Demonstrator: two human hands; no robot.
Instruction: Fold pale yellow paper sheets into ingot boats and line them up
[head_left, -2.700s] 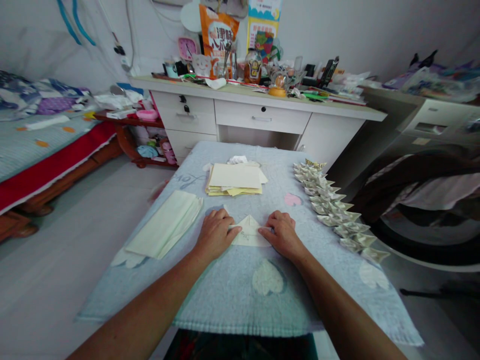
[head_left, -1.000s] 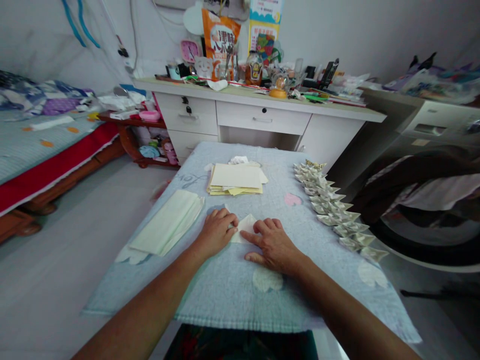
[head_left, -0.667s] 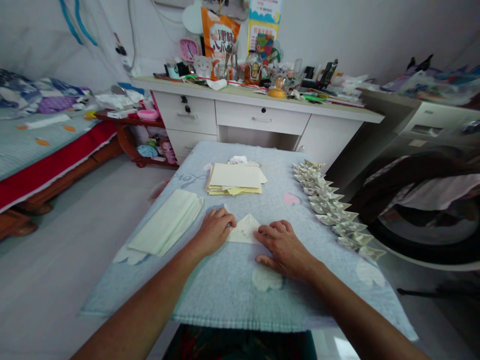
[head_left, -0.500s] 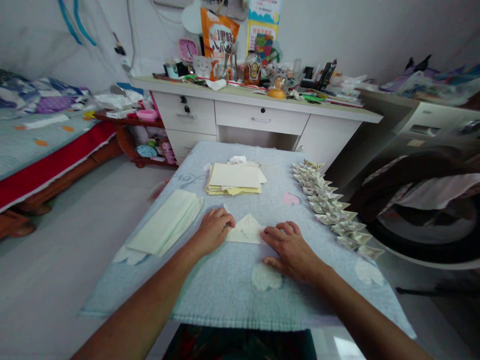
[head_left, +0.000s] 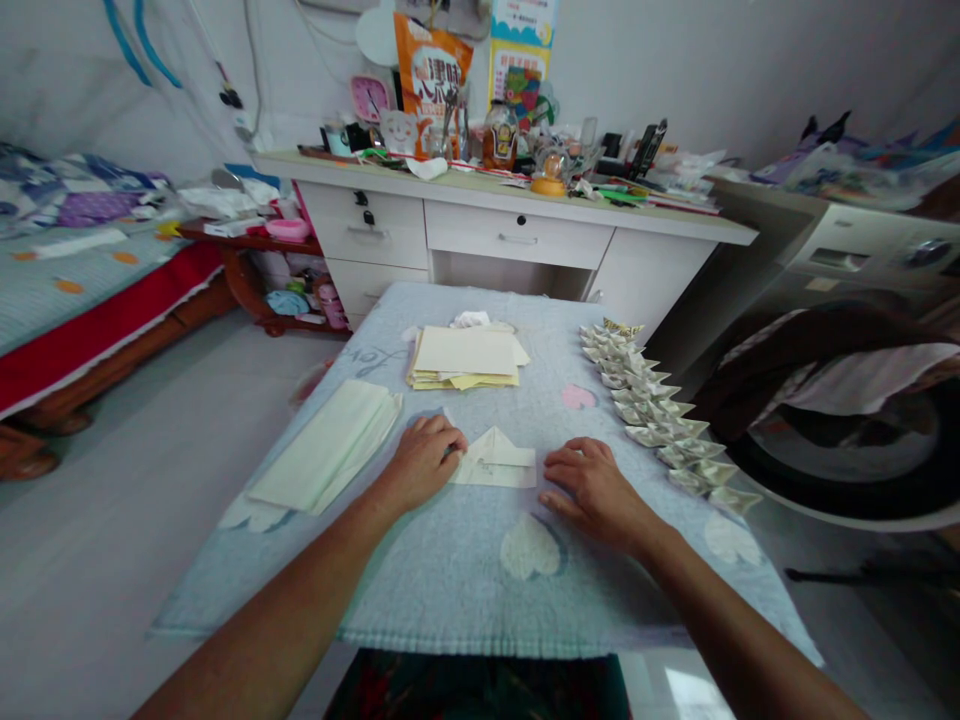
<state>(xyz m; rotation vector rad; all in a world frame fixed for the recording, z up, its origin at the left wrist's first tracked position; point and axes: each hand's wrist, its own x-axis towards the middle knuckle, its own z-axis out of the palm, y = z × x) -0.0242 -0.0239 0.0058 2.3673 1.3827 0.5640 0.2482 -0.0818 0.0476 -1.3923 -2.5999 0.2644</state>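
A folded sheet of pale paper [head_left: 501,472], with a pointed peak at the top and a straight lower band, lies on the cloth in front of me. My left hand [head_left: 427,462] covers its left end, fingers curled and closed on it. A small dark spot shows at those fingertips, too small to name. Just past the paper's right end, my right hand [head_left: 591,488] rests low over the cloth, fingers apart and a small gap from the paper. Left of my left hand lies a stack of long pale green paper [head_left: 326,445].
Beyond the hands sits a pile of cream and yellow sheets [head_left: 466,352]. Several folded paper boats [head_left: 652,405] run in rows along the table's right side. A blue cloth [head_left: 442,590] covers the table. Behind stand a cluttered white desk [head_left: 517,238] and, at right, a washing machine [head_left: 862,260].
My right hand has slid off the paper to the right, uncovering its right end and the band's edge. My left hand stays on the left end.
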